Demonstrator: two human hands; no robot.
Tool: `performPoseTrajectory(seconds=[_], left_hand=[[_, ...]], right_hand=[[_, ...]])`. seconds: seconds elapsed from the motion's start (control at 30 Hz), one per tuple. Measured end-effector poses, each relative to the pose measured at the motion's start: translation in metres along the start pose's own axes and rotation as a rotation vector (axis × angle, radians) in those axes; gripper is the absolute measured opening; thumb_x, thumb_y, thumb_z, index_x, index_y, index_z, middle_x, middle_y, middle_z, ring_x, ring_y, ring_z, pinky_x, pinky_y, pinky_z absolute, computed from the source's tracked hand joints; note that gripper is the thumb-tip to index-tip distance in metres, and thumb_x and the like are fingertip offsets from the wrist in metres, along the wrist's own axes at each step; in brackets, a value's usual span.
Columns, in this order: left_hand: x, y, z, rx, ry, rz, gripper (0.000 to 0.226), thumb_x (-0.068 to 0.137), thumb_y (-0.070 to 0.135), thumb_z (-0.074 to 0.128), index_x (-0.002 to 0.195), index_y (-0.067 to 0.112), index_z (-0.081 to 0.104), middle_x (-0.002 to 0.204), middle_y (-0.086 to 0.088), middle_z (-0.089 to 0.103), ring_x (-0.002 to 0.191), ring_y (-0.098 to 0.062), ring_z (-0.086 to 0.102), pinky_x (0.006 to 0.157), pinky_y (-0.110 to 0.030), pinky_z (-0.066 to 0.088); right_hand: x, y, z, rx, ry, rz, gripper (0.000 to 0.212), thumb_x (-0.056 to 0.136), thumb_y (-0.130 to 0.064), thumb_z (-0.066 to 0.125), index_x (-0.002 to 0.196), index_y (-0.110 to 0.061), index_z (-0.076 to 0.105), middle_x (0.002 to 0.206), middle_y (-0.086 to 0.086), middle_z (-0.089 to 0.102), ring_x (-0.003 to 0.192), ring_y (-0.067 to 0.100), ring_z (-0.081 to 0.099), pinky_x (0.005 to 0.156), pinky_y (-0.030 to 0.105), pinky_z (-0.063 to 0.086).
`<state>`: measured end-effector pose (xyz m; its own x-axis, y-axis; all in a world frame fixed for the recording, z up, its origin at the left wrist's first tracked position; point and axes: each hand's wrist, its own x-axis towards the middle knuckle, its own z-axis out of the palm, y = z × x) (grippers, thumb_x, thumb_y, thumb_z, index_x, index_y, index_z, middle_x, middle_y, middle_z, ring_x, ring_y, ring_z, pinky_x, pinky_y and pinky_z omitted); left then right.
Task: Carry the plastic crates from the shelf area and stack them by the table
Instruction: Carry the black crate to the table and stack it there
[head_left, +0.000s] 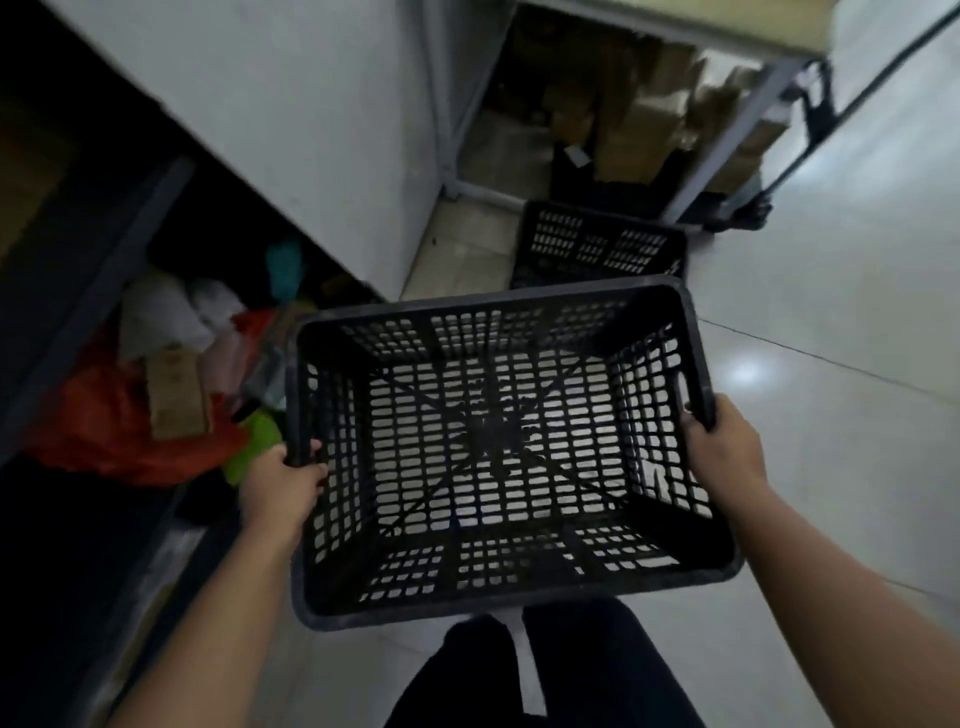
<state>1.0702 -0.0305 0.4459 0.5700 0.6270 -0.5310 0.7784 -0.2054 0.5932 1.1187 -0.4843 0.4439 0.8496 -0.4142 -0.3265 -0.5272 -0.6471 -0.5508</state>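
Pale tiled floor (831, 291); both hands, left (280, 488) and right (724, 441), grip an empty black crate (498, 441) by its side rims above it. A second crate (597, 244) sits beside the table (727, 41).

Dim indoor light, soft glare spot on the glossy floor tiles (746, 370) at right, deep shadow over the shelf (78, 218) at left, motion blur on boxes (670, 104) at top, wide-angle bending at the edges.

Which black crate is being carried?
The big near crate, gripped at both ends by the left hand and right hand. The other crate sits on the floor.
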Motion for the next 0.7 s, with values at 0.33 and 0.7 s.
performPoseTrajectory(seconds=[0.33, 0.7], left_hand=[[0.033, 0.194, 0.162, 0.090, -0.131, 0.156, 0.020, 0.087, -0.004, 0.066, 0.100, 0.011, 0.068, 0.083, -0.004, 0.067, 0.073, -0.024, 0.062, 0.074, -0.041, 0.055], [0.120, 0.313, 0.305, 0.039, -0.175, 0.169, 0.023, 0.088, 0.001, 0.066, 0.102, 0.018, 0.067, 0.087, -0.003, 0.069, 0.076, -0.024, 0.064, 0.070, -0.037, 0.056]], right_hand=[[0.148, 0.041, -0.073, 0.102, 0.113, 0.146, 0.010, 0.094, -0.027, 0.052, 0.101, -0.020, 0.056, 0.090, 0.006, 0.062, 0.083, 0.029, 0.057, 0.069, 0.038, 0.042], [0.332, 0.034, -0.089, 0.137, 0.111, 0.209, 0.012, 0.095, -0.030, 0.049, 0.102, -0.021, 0.055, 0.091, 0.003, 0.061, 0.083, 0.029, 0.056, 0.073, 0.040, 0.045]])
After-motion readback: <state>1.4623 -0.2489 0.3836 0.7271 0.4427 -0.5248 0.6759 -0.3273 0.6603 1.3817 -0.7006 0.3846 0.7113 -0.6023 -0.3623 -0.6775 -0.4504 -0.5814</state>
